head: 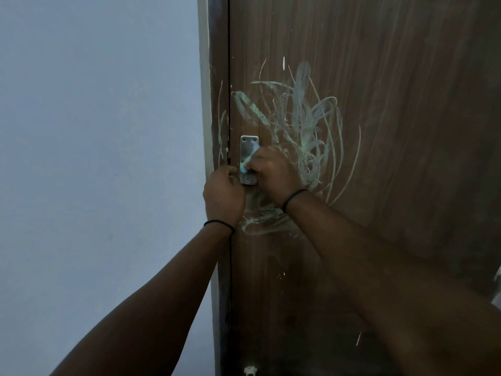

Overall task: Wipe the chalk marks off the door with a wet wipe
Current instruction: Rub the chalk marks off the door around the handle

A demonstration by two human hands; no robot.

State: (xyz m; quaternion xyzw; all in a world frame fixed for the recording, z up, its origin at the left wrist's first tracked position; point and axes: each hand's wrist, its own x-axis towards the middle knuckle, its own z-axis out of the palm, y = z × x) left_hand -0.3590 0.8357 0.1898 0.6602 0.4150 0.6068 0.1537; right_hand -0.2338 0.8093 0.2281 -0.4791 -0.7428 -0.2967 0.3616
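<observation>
A brown wooden door (406, 131) carries a tangle of pale green chalk marks (306, 123) right of a metal lock plate (248, 143). My right hand (271, 169) is shut on a bunched wet wipe (243, 166), whose blue-white tip presses on the plate. Curled tight against the plate's lower left is my left hand (223, 194), apparently around the door handle, which it hides. Below both hands sits a smeared chalk patch (260, 221). A few chalk lines (222, 126) run down the door frame.
A plain pale blue wall (95, 158) fills the left half. The door frame (217, 63) stands between wall and door. A small white fitting (250, 370) sits at the door's bottom edge. Both wrists wear thin black bands.
</observation>
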